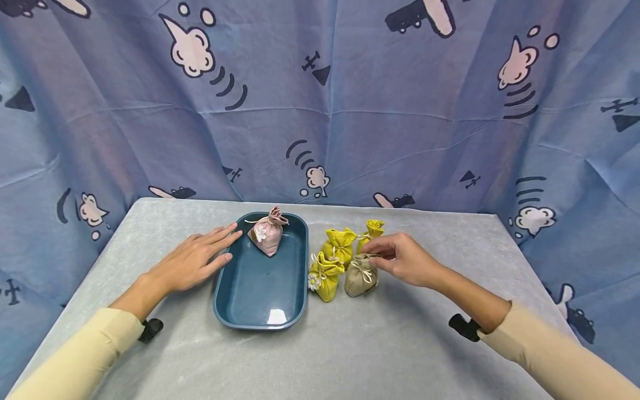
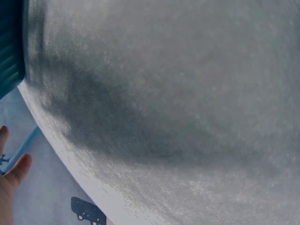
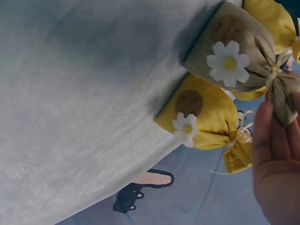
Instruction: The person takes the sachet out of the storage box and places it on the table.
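Note:
My right hand [image 1: 407, 260] pinches the gathered neck of a tan drawstring pouch [image 1: 359, 279]. A white flower and a round brown label show on this pouch in the right wrist view. Beside it stand yellow drawstring pouches: one in front [image 1: 328, 283], one behind that [image 1: 341, 243], and one at the back [image 1: 370, 232] close to my right fingers. My left hand [image 1: 195, 258] lies with its fingers extended at the left rim of a blue tray [image 1: 265, 291]. Inside the tray's far end sits a pink drawstring pouch [image 1: 270, 238] with a white flower.
A pale grey cloth covers the table [image 1: 350, 355]. Behind its far edge hangs a blue patterned curtain [image 1: 280, 111]. The tray's right wall stands close to the front yellow pouch.

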A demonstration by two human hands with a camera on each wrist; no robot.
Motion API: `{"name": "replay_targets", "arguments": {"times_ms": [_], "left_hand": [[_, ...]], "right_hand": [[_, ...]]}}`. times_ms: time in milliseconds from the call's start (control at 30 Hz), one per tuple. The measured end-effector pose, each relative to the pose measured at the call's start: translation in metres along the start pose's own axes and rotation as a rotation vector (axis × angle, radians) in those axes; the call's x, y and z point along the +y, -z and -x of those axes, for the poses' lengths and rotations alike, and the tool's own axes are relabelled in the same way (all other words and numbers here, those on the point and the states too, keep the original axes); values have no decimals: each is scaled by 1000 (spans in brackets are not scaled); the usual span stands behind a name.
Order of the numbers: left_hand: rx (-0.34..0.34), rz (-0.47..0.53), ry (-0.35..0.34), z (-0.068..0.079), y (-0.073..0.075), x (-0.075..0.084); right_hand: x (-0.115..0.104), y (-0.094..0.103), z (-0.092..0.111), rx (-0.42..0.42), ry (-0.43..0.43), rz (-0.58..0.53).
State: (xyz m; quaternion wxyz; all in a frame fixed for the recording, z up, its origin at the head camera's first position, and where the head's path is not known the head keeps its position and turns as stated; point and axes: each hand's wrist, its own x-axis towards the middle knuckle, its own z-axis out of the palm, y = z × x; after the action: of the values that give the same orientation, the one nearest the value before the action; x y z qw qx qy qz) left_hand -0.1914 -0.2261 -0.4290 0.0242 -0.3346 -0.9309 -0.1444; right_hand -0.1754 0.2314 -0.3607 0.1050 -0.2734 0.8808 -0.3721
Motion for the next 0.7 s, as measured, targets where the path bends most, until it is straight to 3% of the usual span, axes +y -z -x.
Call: {"name": "replay_targets", "arguments": {"times_ms": [300, 700], "left_hand": [[1, -4, -3, 2, 0, -3], [5, 0, -7, 1, -1, -1]], "right_hand": [[-22, 10, -14, -31, 42, -1], [-70, 7, -62, 14, 143, -102]]}}
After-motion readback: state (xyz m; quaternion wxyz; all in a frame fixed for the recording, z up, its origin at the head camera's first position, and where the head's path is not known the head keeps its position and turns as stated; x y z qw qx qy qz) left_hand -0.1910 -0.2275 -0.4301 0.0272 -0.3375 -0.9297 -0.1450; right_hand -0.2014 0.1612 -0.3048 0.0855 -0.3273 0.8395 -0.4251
